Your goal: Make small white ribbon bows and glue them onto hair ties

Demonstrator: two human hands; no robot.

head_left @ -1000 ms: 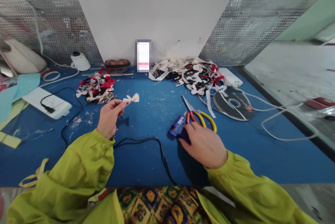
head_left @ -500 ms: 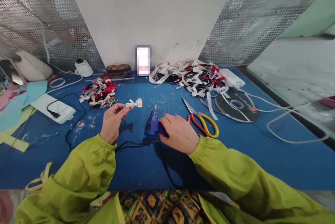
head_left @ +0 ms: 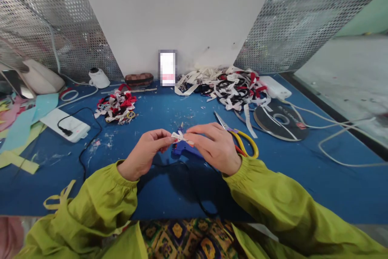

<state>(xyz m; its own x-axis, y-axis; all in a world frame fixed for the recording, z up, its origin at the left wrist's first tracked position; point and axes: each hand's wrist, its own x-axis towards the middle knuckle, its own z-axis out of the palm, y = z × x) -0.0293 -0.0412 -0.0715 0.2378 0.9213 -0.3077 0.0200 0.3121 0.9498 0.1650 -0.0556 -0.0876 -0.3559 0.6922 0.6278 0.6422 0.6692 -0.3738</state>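
Observation:
Between my two hands is a small white ribbon bow (head_left: 179, 136) with dark print on it. My left hand (head_left: 148, 150) pinches its left end between thumb and fingers. From the other side, the fingers of my right hand (head_left: 214, 146) close on the bow's right end. Behind and below the bow, a blue hot glue gun (head_left: 183, 148) lies on the table with its nozzle pointing away from me; my hands and the bow hide part of it. Scissors (head_left: 247, 142) with red and yellow handles lie beside my right hand, which covers some of them.
A pile of red, white and black bows (head_left: 118, 105) sits at the left. Behind lies a heap of ribbon strips (head_left: 224, 85), with a dark ribbon spool (head_left: 280, 121) at the right. A white power strip (head_left: 66, 125) and cables lie on the blue table (head_left: 118, 146).
My right hand has let go of the glue gun, which stays on the table, and has taken hold of the bow. My left hand has brought the bow right and nearer to me.

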